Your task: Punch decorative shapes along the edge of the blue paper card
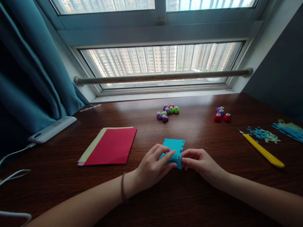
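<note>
Dark wood table (151, 195), blue paper (170, 144) partly hidden by hands (156, 160)

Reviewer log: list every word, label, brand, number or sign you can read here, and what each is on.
No readable text.
White device: faint marks, too blurred to read.
Yellow knife: no lettering can be made out.
Small coloured pieces: white tops too small to tell if marked.
Blue paper and red sheet: no writing visible.
</note>
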A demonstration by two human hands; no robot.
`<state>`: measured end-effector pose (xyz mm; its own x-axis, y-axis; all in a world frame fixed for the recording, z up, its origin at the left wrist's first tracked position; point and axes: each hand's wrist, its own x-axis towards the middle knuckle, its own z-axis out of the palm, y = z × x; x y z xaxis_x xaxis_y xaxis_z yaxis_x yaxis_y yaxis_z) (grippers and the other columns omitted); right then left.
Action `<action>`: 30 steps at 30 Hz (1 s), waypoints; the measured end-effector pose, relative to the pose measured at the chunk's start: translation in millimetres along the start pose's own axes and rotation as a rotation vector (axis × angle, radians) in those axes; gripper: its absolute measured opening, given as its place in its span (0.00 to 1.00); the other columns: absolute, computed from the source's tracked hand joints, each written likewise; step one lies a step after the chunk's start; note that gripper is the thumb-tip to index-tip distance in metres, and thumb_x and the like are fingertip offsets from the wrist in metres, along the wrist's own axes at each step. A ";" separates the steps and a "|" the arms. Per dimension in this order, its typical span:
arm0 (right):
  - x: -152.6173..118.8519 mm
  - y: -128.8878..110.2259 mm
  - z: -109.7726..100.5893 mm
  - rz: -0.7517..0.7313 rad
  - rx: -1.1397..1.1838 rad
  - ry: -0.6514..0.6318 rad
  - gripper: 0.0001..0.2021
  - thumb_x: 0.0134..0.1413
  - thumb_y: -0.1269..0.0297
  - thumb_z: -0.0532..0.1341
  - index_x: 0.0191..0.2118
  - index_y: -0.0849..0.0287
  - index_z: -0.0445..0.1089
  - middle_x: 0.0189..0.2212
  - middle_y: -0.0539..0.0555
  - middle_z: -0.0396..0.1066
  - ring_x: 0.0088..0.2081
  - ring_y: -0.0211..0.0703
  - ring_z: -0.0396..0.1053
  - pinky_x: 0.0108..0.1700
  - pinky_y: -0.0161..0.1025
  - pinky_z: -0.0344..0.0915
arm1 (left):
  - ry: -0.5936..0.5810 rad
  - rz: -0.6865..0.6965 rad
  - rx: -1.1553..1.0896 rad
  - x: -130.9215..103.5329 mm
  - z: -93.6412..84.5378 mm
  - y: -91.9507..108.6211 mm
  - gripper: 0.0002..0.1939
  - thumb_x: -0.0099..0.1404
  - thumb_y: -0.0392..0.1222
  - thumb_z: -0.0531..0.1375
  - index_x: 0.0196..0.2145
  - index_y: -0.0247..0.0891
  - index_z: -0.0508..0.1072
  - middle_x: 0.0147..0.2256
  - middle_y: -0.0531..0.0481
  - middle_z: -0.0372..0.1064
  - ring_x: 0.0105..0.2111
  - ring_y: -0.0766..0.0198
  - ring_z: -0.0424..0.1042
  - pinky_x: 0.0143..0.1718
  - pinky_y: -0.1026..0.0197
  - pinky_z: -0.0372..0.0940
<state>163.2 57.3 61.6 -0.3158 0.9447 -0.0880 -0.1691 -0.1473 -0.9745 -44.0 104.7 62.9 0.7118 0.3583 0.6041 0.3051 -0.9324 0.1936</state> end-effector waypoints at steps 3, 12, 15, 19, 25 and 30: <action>-1.1 -2.2 1.6 -0.005 -0.083 0.006 0.07 0.50 0.64 0.63 0.32 0.63 0.73 0.28 0.53 0.71 0.29 0.35 0.65 0.32 0.31 0.61 | -0.043 -0.087 -0.179 -1.6 -1.1 7.1 0.08 0.63 0.37 0.57 0.39 0.33 0.65 0.31 0.46 0.62 0.30 0.64 0.62 0.30 0.63 0.63; -5.8 2.3 3.7 -0.129 -0.375 -0.051 0.04 0.49 0.68 0.63 0.30 0.64 0.72 0.28 0.51 0.70 0.31 0.37 0.65 0.34 0.33 0.61 | -0.235 -0.184 -0.312 1.7 3.5 13.9 0.07 0.63 0.40 0.56 0.29 0.36 0.62 0.28 0.49 0.63 0.29 0.64 0.62 0.30 0.63 0.59; -6.4 3.9 4.6 -0.175 -0.442 -0.070 0.03 0.49 0.69 0.62 0.30 0.64 0.71 0.27 0.51 0.69 0.29 0.37 0.64 0.32 0.32 0.61 | -0.275 -0.102 -0.300 5.2 2.6 13.8 0.05 0.63 0.38 0.53 0.30 0.35 0.64 0.30 0.47 0.64 0.31 0.63 0.63 0.33 0.60 0.60; -6.7 3.0 5.8 -0.269 -0.525 -0.084 0.03 0.49 0.74 0.61 0.32 0.64 0.72 0.27 0.50 0.69 0.29 0.35 0.65 0.32 0.30 0.60 | -0.323 -0.066 -0.335 9.3 -2.4 15.4 0.05 0.63 0.36 0.51 0.34 0.35 0.66 0.33 0.45 0.67 0.34 0.61 0.64 0.37 0.57 0.60; -8.5 1.3 6.7 -0.331 -0.587 -0.088 0.04 0.50 0.76 0.59 0.32 0.64 0.70 0.27 0.50 0.68 0.29 0.33 0.64 0.32 0.29 0.60 | -0.355 -0.087 -0.427 12.2 -4.2 15.8 0.09 0.63 0.32 0.48 0.35 0.35 0.67 0.34 0.45 0.68 0.36 0.60 0.65 0.40 0.56 0.60; -9.0 0.6 6.9 -0.335 -0.605 -0.080 0.02 0.52 0.73 0.60 0.30 0.63 0.69 0.26 0.49 0.67 0.28 0.33 0.63 0.32 0.29 0.59 | -0.322 -0.090 -0.441 11.7 -1.4 14.6 0.08 0.62 0.32 0.48 0.30 0.35 0.67 0.31 0.45 0.68 0.35 0.60 0.66 0.39 0.57 0.61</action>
<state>159.5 46.6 63.3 -0.4092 0.8828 0.2306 0.2732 0.3597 -0.8922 -32.1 95.2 73.9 0.8739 0.3692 0.3162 0.1293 -0.8036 0.5810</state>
